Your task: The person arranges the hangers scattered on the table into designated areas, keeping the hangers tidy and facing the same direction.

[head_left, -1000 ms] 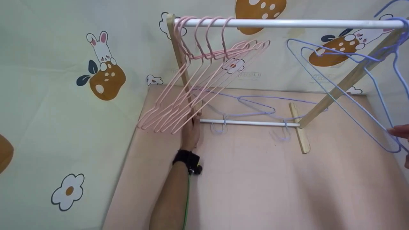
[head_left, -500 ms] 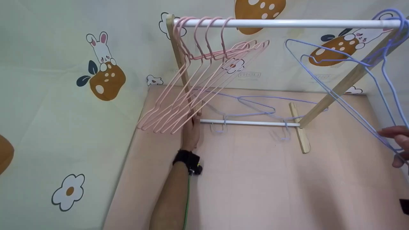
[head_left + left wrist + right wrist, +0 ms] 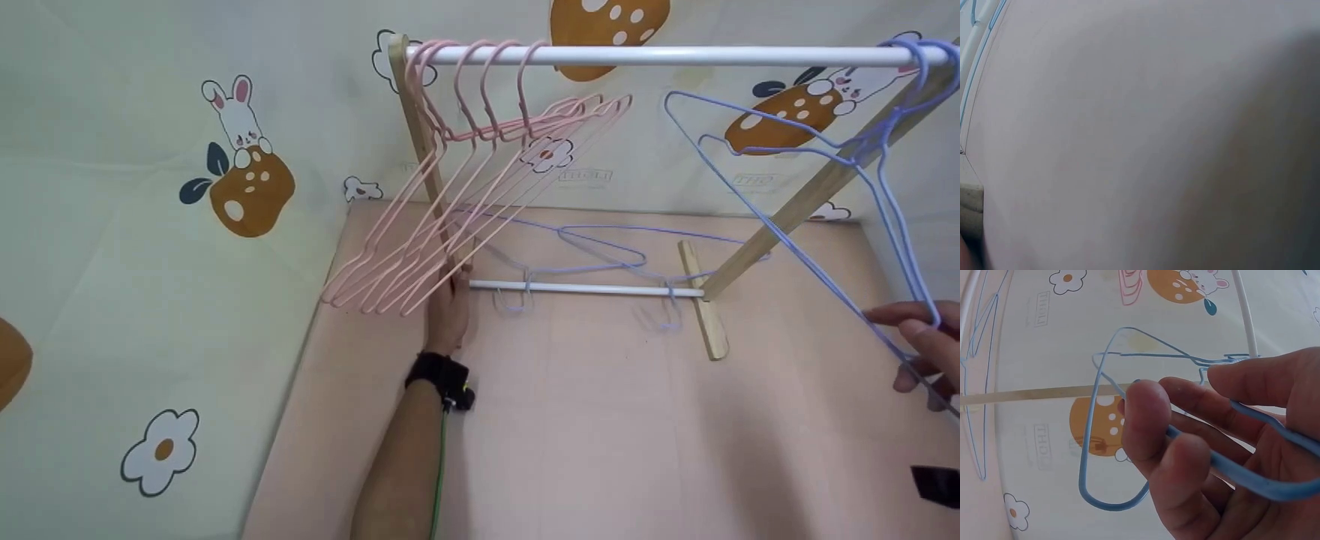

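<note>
In the head view, a clothes rack with a white top bar (image 3: pixel 675 55) stands against the wall. My left hand (image 3: pixel 448 315) grips the bottom of the rack's left wooden upright (image 3: pixel 426 165), its fingers largely hidden. In the left wrist view, just a corner of wood (image 3: pixel 971 208) shows. My right hand (image 3: pixel 926 349) holds a blue hanger (image 3: pixel 1258 481) by its lower corner, the wire passing between thumb and curled fingers. That hanger's hook sits over the bar at the right end, beside another blue hanger. Several pink hangers (image 3: pixel 528 124) hang at the bar's left end.
Two more blue hangers (image 3: pixel 600 226) hang from the lower white bar (image 3: pixel 585 288). The right wooden upright (image 3: pixel 780 214) stands on a wooden foot (image 3: pixel 709 330). Patterned walls (image 3: pixel 97 300) close in behind and at the left, above a pink floor (image 3: pixel 585 435).
My right hand has moved left, further into view, with the blue hanger. The hanger's hook, raised above the bar a second ago, has come down over it. My left hand stays put.
</note>
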Demonstrator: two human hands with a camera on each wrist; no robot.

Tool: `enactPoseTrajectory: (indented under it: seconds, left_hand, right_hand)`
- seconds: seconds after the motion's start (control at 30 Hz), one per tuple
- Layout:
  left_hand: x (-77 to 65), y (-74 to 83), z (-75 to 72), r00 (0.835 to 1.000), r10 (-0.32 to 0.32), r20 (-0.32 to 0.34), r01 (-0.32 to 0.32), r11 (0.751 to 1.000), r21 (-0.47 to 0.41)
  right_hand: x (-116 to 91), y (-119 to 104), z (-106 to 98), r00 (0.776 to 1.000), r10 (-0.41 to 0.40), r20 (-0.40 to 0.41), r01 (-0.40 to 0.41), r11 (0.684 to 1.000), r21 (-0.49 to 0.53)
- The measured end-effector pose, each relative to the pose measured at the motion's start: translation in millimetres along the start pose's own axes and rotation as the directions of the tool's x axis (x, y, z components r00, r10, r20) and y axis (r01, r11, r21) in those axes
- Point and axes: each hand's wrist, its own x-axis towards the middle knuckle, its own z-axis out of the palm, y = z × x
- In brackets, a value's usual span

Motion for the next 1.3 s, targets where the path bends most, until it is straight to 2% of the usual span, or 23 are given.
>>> enactPoseTrajectory:
  seconds: [0.23,0.4,0.53,0.83,0.97,1.1,1.23,1.3]
  left_hand:
    - [1.0,0.1,1.1,1.0,0.007,-0.002,-0.007,1.0,-0.002]
    - [-0.6,-0.1,0.6,1.0,-0.011,-0.002,0.011,0.998,0.062]
    - [-0.8,-1.1,0.2,1.0,-0.028,-0.006,0.028,0.996,0.085]
    - [2.3,-1.0,1.8,0.999,0.047,-0.008,-0.047,0.999,-0.008]
    - [1.6,-1.8,1.7,0.998,0.057,0.001,-0.057,0.998,-0.018]
    - [-1.7,-2.2,0.0,0.999,0.04,0.021,-0.04,0.999,-0.017]
    - [-2.1,-1.8,-0.3,0.999,0.04,0.028,-0.039,0.999,-0.023]
    - [-1.3,-1.2,-0.1,0.999,0.044,0.028,-0.043,0.999,-0.024]
  right_hand:
    - [-1.9,-8.3,12.0,1.0,-0.027,-0.002,0.027,0.999,-0.042]
    - [0.5,-7.1,17.9,0.998,-0.068,0.01,0.068,0.997,-0.038]
    - [0.7,-6.8,22.5,0.994,-0.11,-0.017,0.109,0.993,-0.044]
    - [-3.1,-15.5,33.7,0.996,-0.092,-0.014,0.09,0.993,-0.081]
    - [-3.5,-18.5,33.6,0.993,-0.11,-0.045,0.106,0.99,-0.089]
    - [-5.0,-21.5,30.6,0.991,-0.091,-0.095,0.08,0.991,-0.111]
    - [-7.7,-14.3,25.6,0.981,-0.087,-0.17,0.063,0.987,-0.146]
    - [-6.3,-0.4,23.7,0.975,-0.078,-0.208,0.044,0.986,-0.164]
